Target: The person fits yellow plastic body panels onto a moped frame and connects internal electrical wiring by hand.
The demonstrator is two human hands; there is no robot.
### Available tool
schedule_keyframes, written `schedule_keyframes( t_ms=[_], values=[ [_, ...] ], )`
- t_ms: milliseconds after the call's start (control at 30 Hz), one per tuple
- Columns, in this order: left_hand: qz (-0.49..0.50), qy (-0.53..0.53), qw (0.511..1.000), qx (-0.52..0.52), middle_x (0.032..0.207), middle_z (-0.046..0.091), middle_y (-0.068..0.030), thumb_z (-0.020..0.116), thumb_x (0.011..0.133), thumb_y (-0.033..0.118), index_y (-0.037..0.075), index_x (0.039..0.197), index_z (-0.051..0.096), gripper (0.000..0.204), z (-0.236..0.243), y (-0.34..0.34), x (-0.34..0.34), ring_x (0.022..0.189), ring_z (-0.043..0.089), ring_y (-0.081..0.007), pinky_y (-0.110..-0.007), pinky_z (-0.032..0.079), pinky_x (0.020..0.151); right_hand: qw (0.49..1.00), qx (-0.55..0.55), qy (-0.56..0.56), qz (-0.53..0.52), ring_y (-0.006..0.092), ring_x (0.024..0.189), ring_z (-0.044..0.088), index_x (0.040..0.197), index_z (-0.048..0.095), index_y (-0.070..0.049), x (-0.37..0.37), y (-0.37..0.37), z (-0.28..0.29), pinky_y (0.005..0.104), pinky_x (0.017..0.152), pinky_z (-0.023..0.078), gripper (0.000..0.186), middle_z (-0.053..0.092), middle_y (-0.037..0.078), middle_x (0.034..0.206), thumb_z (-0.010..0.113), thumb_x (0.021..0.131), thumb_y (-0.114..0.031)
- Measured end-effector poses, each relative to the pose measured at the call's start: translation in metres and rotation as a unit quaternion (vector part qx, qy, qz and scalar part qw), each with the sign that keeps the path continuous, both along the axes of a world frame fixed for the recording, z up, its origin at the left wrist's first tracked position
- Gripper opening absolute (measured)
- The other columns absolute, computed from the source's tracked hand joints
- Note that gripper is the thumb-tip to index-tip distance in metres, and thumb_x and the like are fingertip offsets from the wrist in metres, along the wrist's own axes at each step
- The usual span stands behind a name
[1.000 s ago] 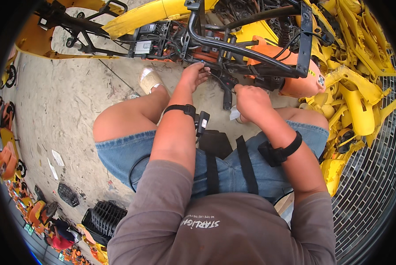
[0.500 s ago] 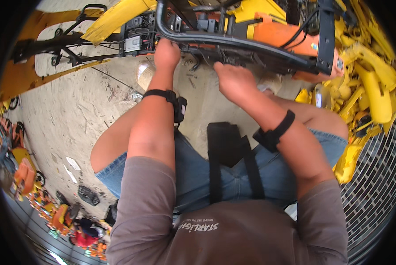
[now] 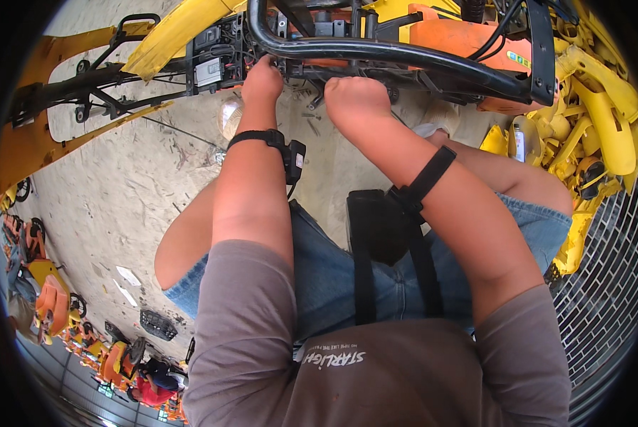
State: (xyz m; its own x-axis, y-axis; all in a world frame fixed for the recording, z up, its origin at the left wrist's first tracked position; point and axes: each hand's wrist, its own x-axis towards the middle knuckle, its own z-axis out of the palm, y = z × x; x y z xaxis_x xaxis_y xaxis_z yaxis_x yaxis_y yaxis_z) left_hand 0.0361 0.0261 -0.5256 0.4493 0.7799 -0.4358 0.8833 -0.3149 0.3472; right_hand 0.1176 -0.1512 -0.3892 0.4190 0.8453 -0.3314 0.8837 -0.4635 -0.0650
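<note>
Presently, two bare hands are at one black vehicle frame, which lies across the upper part of the view, in front of the seated person and above the floor. The left hand reaches in at the near side of this frame, just beside one silver box; its fingers go among the dark parts, and I cannot tell whether they are together, apart or clamped on something. The right hand is near the lower edge of the frame, to the right of the left hand, with its back turned upward; its fingers seem folded, but their tips are hidden, so I cannot tell what they hold. One long yellow panel is at upper left, and one orange panel is behind the bent tube on the right. Each forearm wears one black strap, two in total: the left strap and the right strap. Two white scraps lie on the floor at left, near one black basket. At right there is one heap of yellow parts, too many for counting.
</note>
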Motion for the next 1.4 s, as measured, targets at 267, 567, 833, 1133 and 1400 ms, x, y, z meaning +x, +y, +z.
schedule_keyframes(
  t_ms=[267,567,833,1133,1400],
  values=[
    [0.009,-0.148,0.989,-0.014,0.112,0.071,-0.0198,0.052,0.096,0.023,0.012,0.115,0.073,0.030,-0.058,0.026,-0.011,0.108,0.067,-0.0366,-0.043,0.052,0.094,0.997,0.035,-0.047,0.049,0.0252,0.073,0.074,0.086,0.072,-0.007,-0.004,-0.001,-0.001,0.0377,0.058,0.056,0.013,0.074,0.011,0.079,0.061,0.081,-0.011],
    [0.046,-0.243,0.969,-0.031,0.106,0.073,-0.0193,0.048,0.098,0.023,0.009,0.132,0.063,0.040,-0.123,0.041,-0.024,0.094,0.070,-0.0343,-0.041,0.055,0.082,0.985,0.056,-0.115,0.115,0.0237,0.072,0.072,0.087,0.073,-0.004,-0.011,0.000,-0.017,0.0369,0.058,0.054,0.017,0.073,0.010,0.076,0.063,0.077,-0.013],
    [0.222,-0.213,0.863,-0.401,0.077,0.054,0.0029,0.055,0.099,0.035,0.015,0.103,0.059,0.021,-0.039,0.031,0.011,0.059,0.051,-0.0089,-0.026,0.037,0.047,0.975,0.072,-0.158,0.137,0.0227,0.065,0.069,0.083,0.071,-0.004,0.005,0.012,-0.037,0.0363,0.055,0.052,0.013,0.070,0.008,0.072,0.062,0.077,-0.012],
    [0.282,-0.248,0.853,-0.361,0.076,0.062,0.0020,0.064,0.093,0.018,0.012,0.104,0.069,0.014,-0.048,0.041,0.007,0.057,0.055,-0.0097,-0.026,0.040,0.047,0.973,0.129,-0.154,0.111,0.0258,0.074,0.072,0.092,0.067,-0.003,0.015,0.030,-0.031,0.0386,0.061,0.056,0.012,0.072,0.009,0.076,0.059,0.085,-0.008],
    [0.232,-0.258,0.902,-0.255,0.089,0.075,-0.0125,0.071,0.089,0.010,-0.001,0.112,0.072,0.026,-0.053,0.037,0.010,0.058,0.068,-0.0187,-0.032,0.055,0.054,0.973,0.138,-0.163,0.091,0.0255,0.066,0.072,0.086,0.065,-0.005,0.006,0.026,-0.048,0.0376,0.054,0.057,0.009,0.071,0.009,0.075,0.058,0.084,-0.010]
  ],
)
